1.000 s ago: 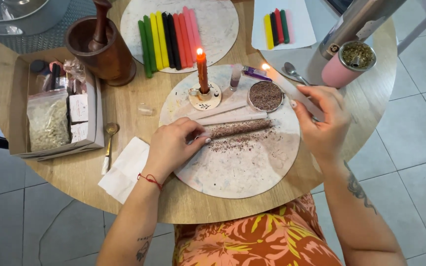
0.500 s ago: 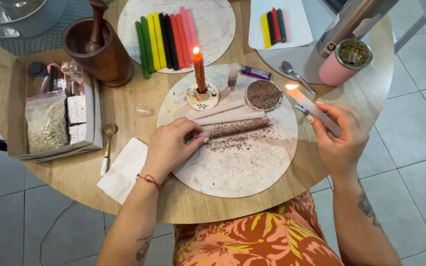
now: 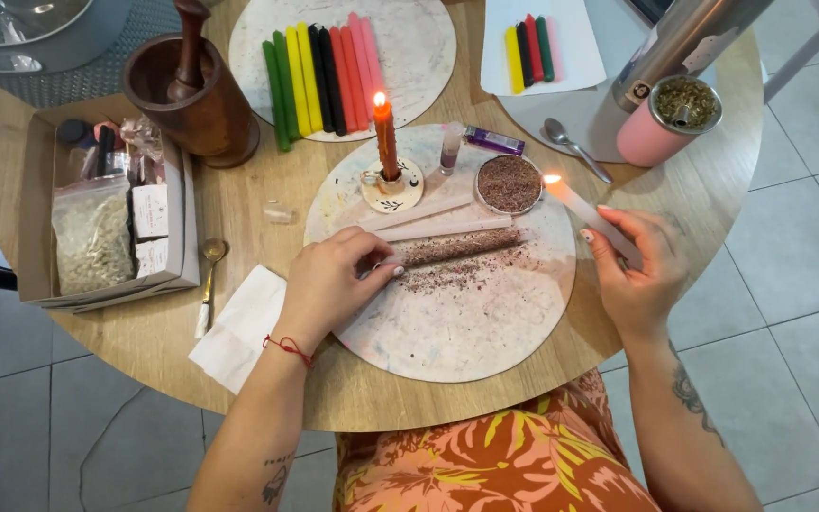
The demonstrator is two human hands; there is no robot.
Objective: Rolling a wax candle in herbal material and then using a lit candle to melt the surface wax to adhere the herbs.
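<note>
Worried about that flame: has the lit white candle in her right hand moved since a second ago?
Yes. The lit white candle moved down, away from the spoon, toward the table's near edge.

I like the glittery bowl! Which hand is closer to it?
Right. The right hand, holding a lit white candle, is just right of the bowl; the left hand is farther, down to its left.

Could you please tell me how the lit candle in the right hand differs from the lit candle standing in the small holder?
The white candle is pale, while the orange candle is reddish orange. The white candle slants in the right hand, over the right edge of the round board; the orange candle stands upright in a small holder on that board, untouched. Both are slim tapers with a burning flame.
</note>
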